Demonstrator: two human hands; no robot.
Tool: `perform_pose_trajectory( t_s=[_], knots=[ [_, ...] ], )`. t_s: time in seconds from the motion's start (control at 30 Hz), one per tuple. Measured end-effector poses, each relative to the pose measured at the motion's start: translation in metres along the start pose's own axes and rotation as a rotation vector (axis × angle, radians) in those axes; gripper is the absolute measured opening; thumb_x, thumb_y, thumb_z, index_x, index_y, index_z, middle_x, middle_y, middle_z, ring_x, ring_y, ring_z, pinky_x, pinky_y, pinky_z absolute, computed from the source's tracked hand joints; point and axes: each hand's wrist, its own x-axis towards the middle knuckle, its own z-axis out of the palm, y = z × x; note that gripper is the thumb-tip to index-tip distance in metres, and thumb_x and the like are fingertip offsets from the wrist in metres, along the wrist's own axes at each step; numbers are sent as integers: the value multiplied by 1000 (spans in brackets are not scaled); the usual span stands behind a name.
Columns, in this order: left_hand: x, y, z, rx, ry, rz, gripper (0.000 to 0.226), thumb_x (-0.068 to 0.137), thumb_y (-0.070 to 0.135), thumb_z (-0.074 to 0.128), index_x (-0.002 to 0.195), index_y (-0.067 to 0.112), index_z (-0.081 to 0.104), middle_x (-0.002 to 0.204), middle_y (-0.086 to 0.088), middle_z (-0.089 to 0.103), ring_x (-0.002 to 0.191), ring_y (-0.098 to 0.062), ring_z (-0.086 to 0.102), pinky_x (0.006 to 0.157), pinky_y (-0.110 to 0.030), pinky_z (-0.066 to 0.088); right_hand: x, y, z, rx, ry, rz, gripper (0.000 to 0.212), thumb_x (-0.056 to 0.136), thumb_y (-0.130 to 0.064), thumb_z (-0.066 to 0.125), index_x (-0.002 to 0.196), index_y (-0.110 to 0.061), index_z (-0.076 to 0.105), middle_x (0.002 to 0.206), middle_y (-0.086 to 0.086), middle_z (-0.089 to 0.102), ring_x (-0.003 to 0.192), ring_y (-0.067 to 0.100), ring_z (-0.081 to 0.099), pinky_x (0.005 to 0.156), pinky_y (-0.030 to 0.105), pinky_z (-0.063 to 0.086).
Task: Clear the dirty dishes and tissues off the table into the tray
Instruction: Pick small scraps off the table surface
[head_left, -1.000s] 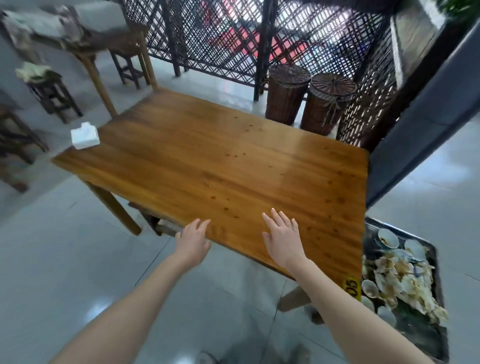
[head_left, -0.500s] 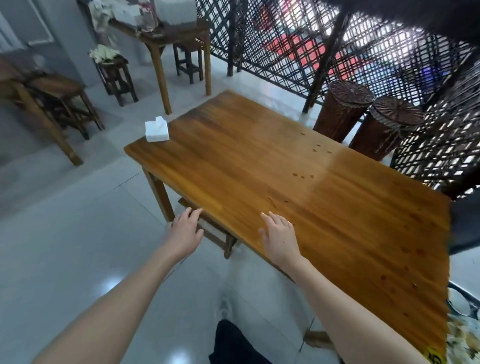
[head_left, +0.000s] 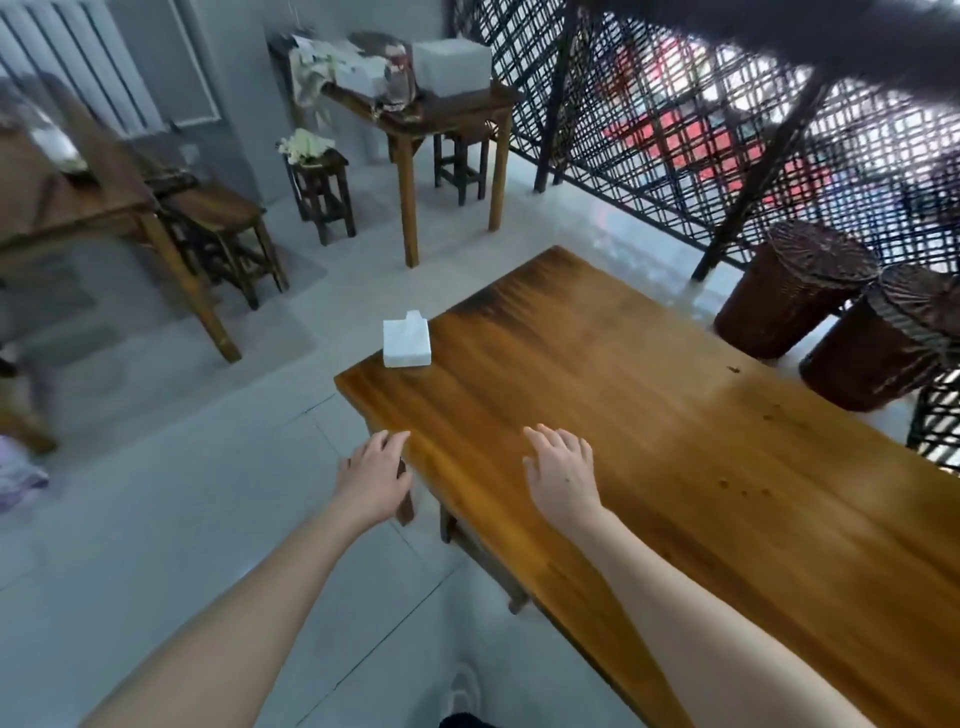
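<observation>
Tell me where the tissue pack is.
In the head view, the tissue pack sits at the far left corner of the table, beyond the left hand.

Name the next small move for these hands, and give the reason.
Probably reach the left hand forward to the white tissue pack and grip it. The pack is the only sizeable thing visible on the table, at its far left corner, on that hand's side. Both it and the right hand are open and hold nothing. The tray is out of view.
</observation>
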Motion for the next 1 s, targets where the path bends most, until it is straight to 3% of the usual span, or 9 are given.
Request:
perform_pose_trajectory(
  t_s=[0.43,0.67,1.0],
  knots=[
    [157,-56,-54,-19,-73,34,62,100,33,43,154,23,12,160,-5,16,146,-27,19,117,-50,23,154,-61,42,-4,-52,58,41,100,-25,44,141,-22,44,148,1,42,142,25,28,117,50,14],
    [249,-99,-76,67,-140,145,69,97,32,49,153,25,10,158,-6,17,143,-30,23,113,-49,23,226,-104,71,-68,-110,125,43,99,-28,44,143,-27,40,154,-1,31,145,24,17,116,53,4],
    [344,-140,-88,140,-304,235,83,94,43,52,154,24,-2,162,-6,5,146,-29,14,114,-50,19,322,-145,100,-3,-143,354,45,96,-36,51,140,-25,43,151,1,37,144,24,22,116,52,4]
  ],
)
